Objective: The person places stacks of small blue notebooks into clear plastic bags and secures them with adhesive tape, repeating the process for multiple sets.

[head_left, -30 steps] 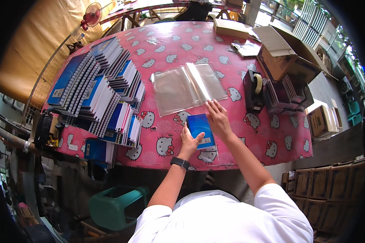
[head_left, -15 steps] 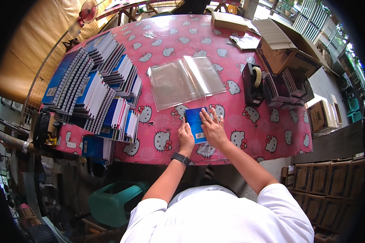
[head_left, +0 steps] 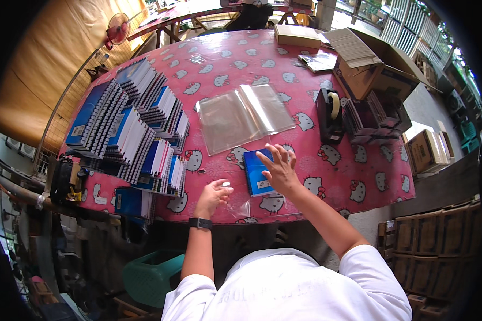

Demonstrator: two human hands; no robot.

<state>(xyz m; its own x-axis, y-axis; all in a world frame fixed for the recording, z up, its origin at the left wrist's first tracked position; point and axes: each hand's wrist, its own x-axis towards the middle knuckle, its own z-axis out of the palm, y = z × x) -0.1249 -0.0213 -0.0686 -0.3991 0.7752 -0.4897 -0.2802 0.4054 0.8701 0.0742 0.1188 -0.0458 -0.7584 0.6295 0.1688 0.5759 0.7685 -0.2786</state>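
A small blue spiral notebook (head_left: 256, 172) lies on clear plastic film (head_left: 241, 207) near the table's front edge. Over its right side is my right hand (head_left: 281, 170), fingers spread, partly covering it; whether the fingertips press on it is hard to tell. My left hand (head_left: 212, 199), with a dark watch on its wrist, is to the left of the notebook by the film's edge. Its fingers are loosely bent and apart, with a small white glint at the tips. Beyond the notebook lie flat clear plastic covers (head_left: 225, 122).
Stacks of spiral notebooks (head_left: 126, 134) fill the table's left side. On the right stand a black tape dispenser (head_left: 331, 120), dark packs (head_left: 372, 120) and an open cardboard box (head_left: 359, 72). A green stool (head_left: 150, 278) is below the front edge at left.
My left hand has come off the notebook's left edge and moved left over the plastic film. My right hand has lifted its fingers and spread them over the notebook.
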